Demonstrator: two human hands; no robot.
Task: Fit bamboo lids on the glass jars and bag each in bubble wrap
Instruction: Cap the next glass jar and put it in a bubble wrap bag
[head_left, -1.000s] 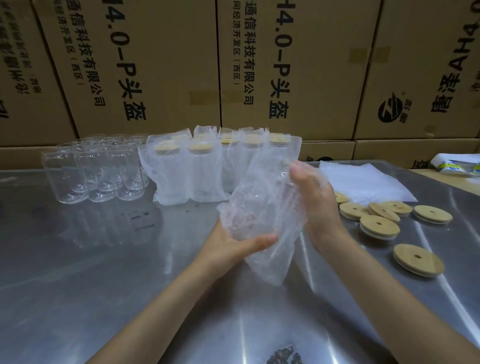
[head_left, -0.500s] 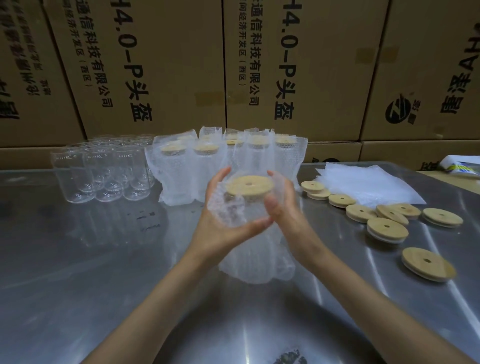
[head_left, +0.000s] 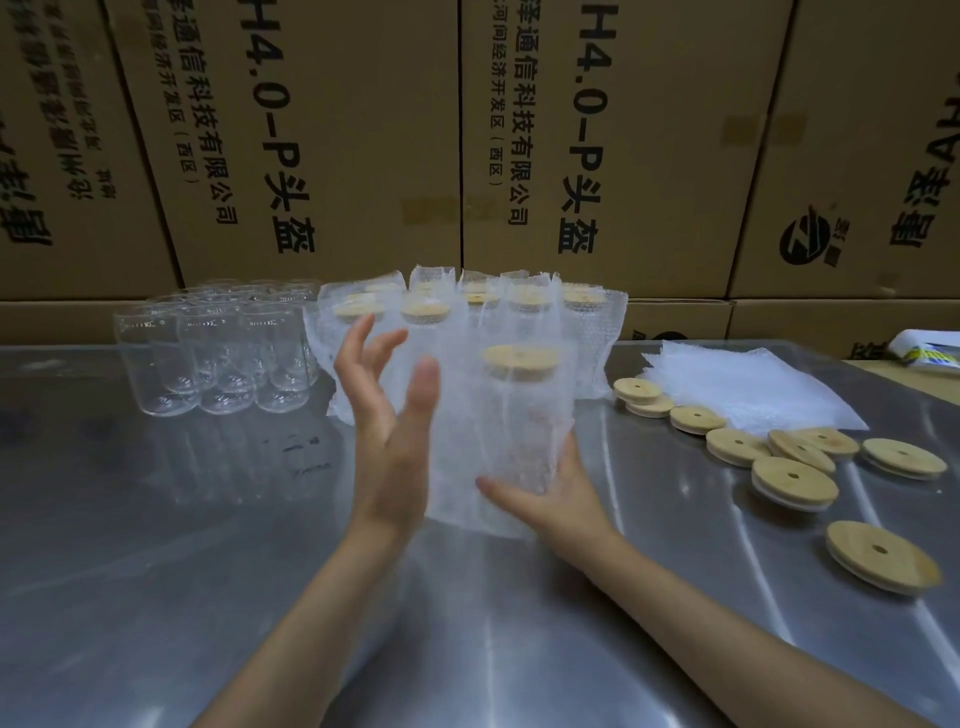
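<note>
Roughly half done: the right hand (head_left: 550, 493) gripped the bagged jar (head_left: 511, 415) from below at center, left hand (head_left: 387, 415) open beside it (fingers spread), bagged jars (head_left: 467, 317) stood far behind, w/ bare jars (head_left: 218, 353) far left and loose lids (head_left: 795, 475) right still waiting.

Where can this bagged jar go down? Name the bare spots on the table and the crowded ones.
Bare steel table lies in front of the empty glass jars, left of the left hand, and along the near edge between the forearms. Crowded: the back row of bagged jars, and the right side, with loose bamboo lids and bubble wrap bags.
</note>
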